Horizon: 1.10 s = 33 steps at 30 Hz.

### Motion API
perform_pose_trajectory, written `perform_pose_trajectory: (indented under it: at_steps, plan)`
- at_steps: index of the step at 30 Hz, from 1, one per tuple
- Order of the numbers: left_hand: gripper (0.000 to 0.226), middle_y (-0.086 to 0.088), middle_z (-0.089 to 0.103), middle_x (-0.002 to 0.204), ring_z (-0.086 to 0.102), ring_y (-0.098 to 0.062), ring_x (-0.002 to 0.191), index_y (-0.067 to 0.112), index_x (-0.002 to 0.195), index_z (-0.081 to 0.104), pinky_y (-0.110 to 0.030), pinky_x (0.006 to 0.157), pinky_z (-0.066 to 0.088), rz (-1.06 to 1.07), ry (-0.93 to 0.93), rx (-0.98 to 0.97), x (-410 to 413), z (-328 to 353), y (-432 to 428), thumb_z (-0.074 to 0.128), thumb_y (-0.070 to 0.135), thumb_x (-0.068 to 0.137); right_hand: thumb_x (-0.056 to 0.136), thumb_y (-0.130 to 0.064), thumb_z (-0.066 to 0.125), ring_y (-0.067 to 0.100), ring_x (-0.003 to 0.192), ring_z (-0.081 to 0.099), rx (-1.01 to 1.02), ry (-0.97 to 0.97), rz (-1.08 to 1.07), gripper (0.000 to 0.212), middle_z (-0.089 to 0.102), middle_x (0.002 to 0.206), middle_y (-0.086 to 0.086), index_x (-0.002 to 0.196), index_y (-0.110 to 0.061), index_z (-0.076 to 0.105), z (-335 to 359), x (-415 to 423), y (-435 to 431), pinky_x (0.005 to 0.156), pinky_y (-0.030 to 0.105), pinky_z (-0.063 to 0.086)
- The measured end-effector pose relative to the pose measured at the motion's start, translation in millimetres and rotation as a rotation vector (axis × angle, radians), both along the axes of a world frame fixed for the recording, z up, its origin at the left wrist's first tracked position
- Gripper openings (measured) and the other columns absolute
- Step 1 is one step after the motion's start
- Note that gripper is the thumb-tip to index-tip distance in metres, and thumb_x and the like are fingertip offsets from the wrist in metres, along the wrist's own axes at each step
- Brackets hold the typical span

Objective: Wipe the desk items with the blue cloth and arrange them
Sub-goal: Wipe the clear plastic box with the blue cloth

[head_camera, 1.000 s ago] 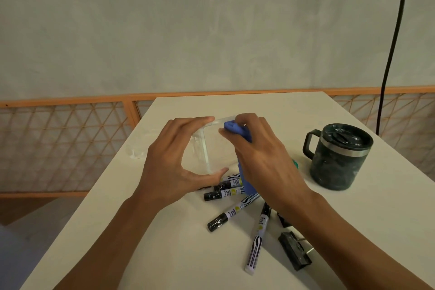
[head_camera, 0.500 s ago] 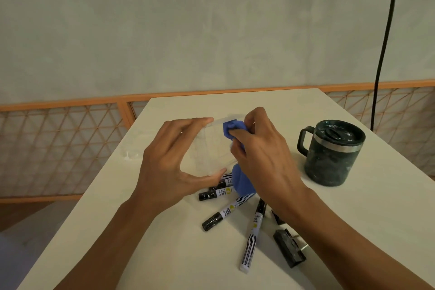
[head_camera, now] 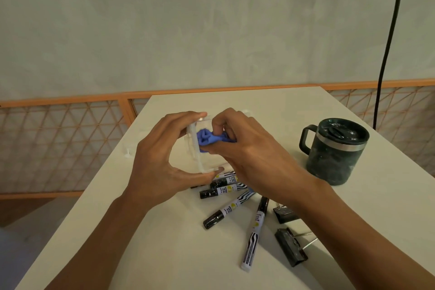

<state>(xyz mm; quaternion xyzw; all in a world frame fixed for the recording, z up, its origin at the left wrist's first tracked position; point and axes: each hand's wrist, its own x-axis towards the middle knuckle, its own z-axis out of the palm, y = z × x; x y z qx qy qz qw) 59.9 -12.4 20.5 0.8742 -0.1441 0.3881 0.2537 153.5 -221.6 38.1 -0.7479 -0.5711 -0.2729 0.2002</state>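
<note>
While the left hand [head_camera: 162, 158] spans a clear plastic box [head_camera: 195, 146] between thumb below and fingertips above, holding it up off the white table [head_camera: 164, 254] well to the left of the dark green mug [head_camera: 334, 155] with its steel band and black lid, the box's walls are so transparent that only one pale edge and a few glints show, and its full shape cannot be made out. Bunched into a small wad, the blue cloth [head_camera: 206, 139] is pinched in the curled fingers of the right hand [head_camera: 256, 155] and pressed against the box; whether it sits inside the box or on its outer face is hard to tell, and most of the cloth is hidden by the fingers. Nearer the camera than the mug and to its left, black-and-white markers [head_camera: 223, 192] lie fanned on the table, the farthest ones partly covered by both hands, so their number is unclear. Two black binder clips [head_camera: 290, 248] lie nearer still, one half hidden under the right forearm. Behind the mug a black cable [head_camera: 388, 42] hangs down the grey wall, its top cut off by the frame, and an orange lattice railing [head_camera: 70, 139] runs beyond the table's far edge.
</note>
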Motion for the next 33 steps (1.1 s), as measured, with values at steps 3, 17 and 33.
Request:
perform_pose_trajectory:
  at_steps: [3, 17, 33]
  plan:
    - [0.097, -0.003, 0.062, 0.145, 0.061, -0.021, 0.136, 0.008, 0.147, 0.06, -0.041, 0.109, 0.056, 0.041, 0.014, 0.048, 1, 0, 2, 0.101, 0.048, 0.069, 0.078, 0.011, 0.074, 0.023, 0.101, 0.044, -0.146, -0.06, -0.028, 0.052, 0.052, 0.117, 0.003, 0.114, -0.025, 0.08, 2, 5, -3, 0.077, 0.037, 0.036]
    - [0.093, -0.002, 0.064, 0.138, 0.063, -0.018, 0.129, 0.008, 0.141, 0.063, -0.039, 0.103, 0.058, 0.075, -0.062, 0.066, 3, -1, 2, 0.102, 0.049, 0.067, 0.088, -0.016, 0.069, 0.033, 0.109, 0.045, -0.108, 0.041, -0.495, 0.03, 0.045, 0.126, 0.007, 0.11, -0.036, 0.074, 4, -12, -9, 0.077, 0.044, 0.04]
    - [0.092, -0.003, 0.065, 0.139, 0.064, -0.022, 0.128, 0.009, 0.142, 0.064, -0.047, 0.099, 0.058, 0.082, -0.06, 0.098, 7, -7, 2, 0.102, 0.05, 0.069, 0.078, 0.016, 0.065, 0.029, 0.118, 0.039, -0.1, 0.266, -0.246, 0.062, 0.034, 0.132, 0.006, 0.123, -0.025, 0.075, -9, -12, 1, 0.073, 0.04, 0.054]
